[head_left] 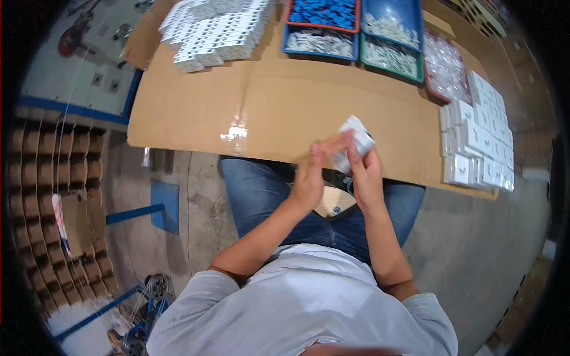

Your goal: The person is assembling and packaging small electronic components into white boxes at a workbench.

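Observation:
A small white box (355, 141) is held over the near edge of the cardboard-covered table (297, 107). My right hand (366, 175) grips it from below and the right. My left hand (314, 172) presses its fingers against the box's left side. Both forearms rise from the lower edge, above my lap in blue jeans.
White boxes lie stacked at the table's right side (478, 145) and at its far left (217, 29). Blue and green trays of small parts (356, 29) stand at the back, with clear bags (445, 65) beside them. A divided cardboard crate (53, 196) stands on the floor at left.

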A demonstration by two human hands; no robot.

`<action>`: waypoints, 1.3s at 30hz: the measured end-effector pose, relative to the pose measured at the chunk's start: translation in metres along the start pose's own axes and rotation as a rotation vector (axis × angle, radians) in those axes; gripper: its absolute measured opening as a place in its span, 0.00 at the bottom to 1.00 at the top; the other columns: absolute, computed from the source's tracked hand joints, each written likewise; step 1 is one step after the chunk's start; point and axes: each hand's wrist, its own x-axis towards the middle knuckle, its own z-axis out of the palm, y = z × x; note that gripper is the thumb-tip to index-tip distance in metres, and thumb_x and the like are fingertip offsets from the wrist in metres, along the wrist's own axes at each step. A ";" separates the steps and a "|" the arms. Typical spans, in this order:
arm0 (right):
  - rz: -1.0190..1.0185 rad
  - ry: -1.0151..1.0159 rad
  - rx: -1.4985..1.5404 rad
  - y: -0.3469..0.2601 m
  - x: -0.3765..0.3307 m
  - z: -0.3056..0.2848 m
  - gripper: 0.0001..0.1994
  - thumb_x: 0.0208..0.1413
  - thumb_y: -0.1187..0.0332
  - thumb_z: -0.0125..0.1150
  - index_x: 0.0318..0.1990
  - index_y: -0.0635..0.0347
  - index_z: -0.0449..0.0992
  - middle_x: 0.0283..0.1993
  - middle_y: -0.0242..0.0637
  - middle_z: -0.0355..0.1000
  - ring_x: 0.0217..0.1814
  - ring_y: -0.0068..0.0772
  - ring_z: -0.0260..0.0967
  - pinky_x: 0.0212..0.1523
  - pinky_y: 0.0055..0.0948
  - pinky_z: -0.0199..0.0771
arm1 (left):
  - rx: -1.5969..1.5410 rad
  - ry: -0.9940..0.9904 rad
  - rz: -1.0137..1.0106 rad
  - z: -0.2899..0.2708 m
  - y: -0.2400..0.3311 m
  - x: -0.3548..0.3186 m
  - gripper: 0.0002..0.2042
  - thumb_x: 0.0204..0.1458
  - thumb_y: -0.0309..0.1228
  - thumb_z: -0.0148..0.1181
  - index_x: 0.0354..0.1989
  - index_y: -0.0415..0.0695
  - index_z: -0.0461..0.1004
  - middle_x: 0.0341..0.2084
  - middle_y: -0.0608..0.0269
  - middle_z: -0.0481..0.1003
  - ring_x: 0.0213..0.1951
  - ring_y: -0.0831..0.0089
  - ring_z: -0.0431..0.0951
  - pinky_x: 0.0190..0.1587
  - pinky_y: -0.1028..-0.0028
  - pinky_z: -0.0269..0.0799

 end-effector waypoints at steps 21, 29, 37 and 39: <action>-0.096 -0.124 -0.438 0.044 0.116 0.024 0.13 0.62 0.70 0.67 0.48 0.64 0.72 0.39 0.36 0.78 0.41 0.23 0.76 0.42 0.25 0.77 | 1.197 0.562 0.126 -0.220 -0.061 0.051 0.22 0.53 0.31 0.63 0.58 0.41 0.73 0.58 0.48 0.69 0.63 0.51 0.66 0.67 0.50 0.57; -0.338 -0.329 -0.574 0.068 0.195 0.115 0.15 0.58 0.72 0.70 0.50 0.65 0.74 0.41 0.39 0.79 0.44 0.29 0.77 0.42 0.29 0.80 | 1.400 0.609 0.126 -0.225 -0.067 0.055 0.18 0.56 0.36 0.61 0.53 0.43 0.73 0.57 0.46 0.68 0.63 0.50 0.65 0.68 0.47 0.56; -0.671 -0.196 -0.816 0.117 0.267 0.208 0.17 0.52 0.73 0.75 0.48 0.62 0.77 0.40 0.39 0.78 0.44 0.32 0.77 0.45 0.32 0.76 | 1.362 0.601 0.091 -0.228 -0.065 0.057 0.18 0.54 0.35 0.60 0.53 0.44 0.73 0.57 0.47 0.68 0.64 0.50 0.64 0.69 0.47 0.55; -0.488 -0.130 -0.589 0.125 0.273 0.226 0.18 0.52 0.71 0.74 0.48 0.62 0.74 0.42 0.43 0.78 0.45 0.40 0.77 0.45 0.35 0.76 | 1.371 0.613 0.093 -0.227 -0.064 0.057 0.18 0.54 0.34 0.61 0.52 0.44 0.74 0.57 0.47 0.68 0.63 0.50 0.65 0.68 0.48 0.56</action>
